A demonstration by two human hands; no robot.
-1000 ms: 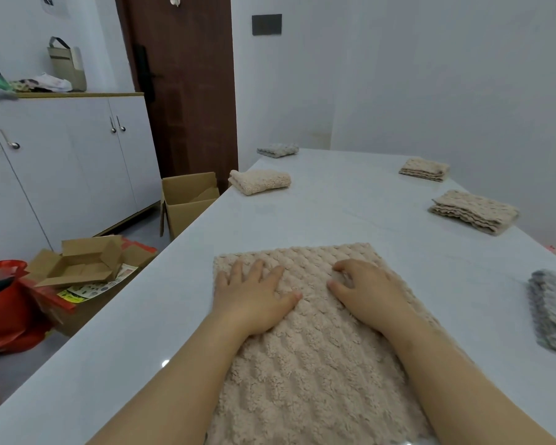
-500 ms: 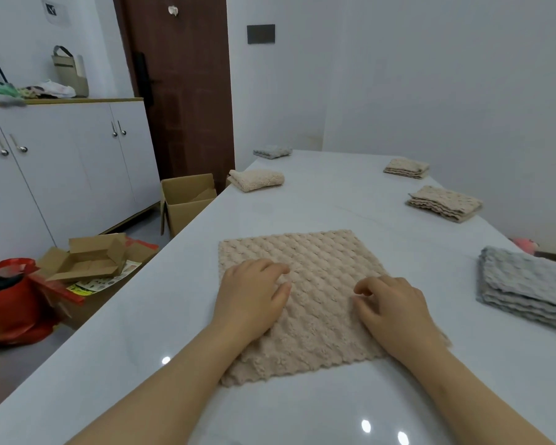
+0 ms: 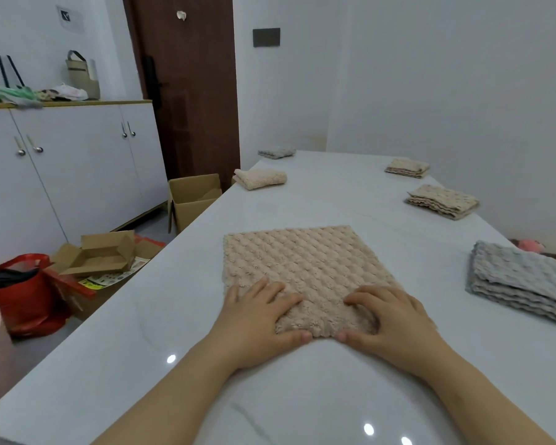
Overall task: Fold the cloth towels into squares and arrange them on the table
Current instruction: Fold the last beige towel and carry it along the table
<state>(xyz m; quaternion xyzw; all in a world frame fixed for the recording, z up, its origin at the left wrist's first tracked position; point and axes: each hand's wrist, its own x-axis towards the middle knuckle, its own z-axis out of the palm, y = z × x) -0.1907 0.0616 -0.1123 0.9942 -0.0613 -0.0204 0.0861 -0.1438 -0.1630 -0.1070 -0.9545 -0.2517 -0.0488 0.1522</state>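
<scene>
Step in hand: first fold of the beige towel (image 3: 302,264); it lies open and flat, single layer, at your 12 o'clock, just in from the near end of the table (image 3: 334,194).

Hands: your left hand (image 3: 257,316) presses the near left corner, fingers fairly straight on the pile, thumb along the hem; your right hand (image 3: 395,319) sits on the near right corner, fingers bent, thumb at the hem; whether that thumb has got under the edge I cannot tell.

Judgement: folding proper not yet begun on this piece. Next move calls for a pinch on both near corners, then a lift and carry toward 12 o'clock so hem meets hem; keep the corners level, the plush pile looks thick and likely to skew.

Surface: white, glossy, faintly veined top, lamp glints near you. Grey folded stack (image 3: 523,284) at 2 o'clock; two beige folded stacks at 1 o'clock, nearer (image 3: 443,205) and farther (image 3: 406,167); beige bundle (image 3: 260,178) at 11 o'clock; grey piece (image 3: 276,152) beyond it.

Room: white cabinet (image 3: 77,162) at 10 o'clock; brown door (image 3: 187,91) at 11; cardboard boxes (image 3: 193,197) and red bag (image 3: 20,290) on the floor, 9 to 10 o'clock.
</scene>
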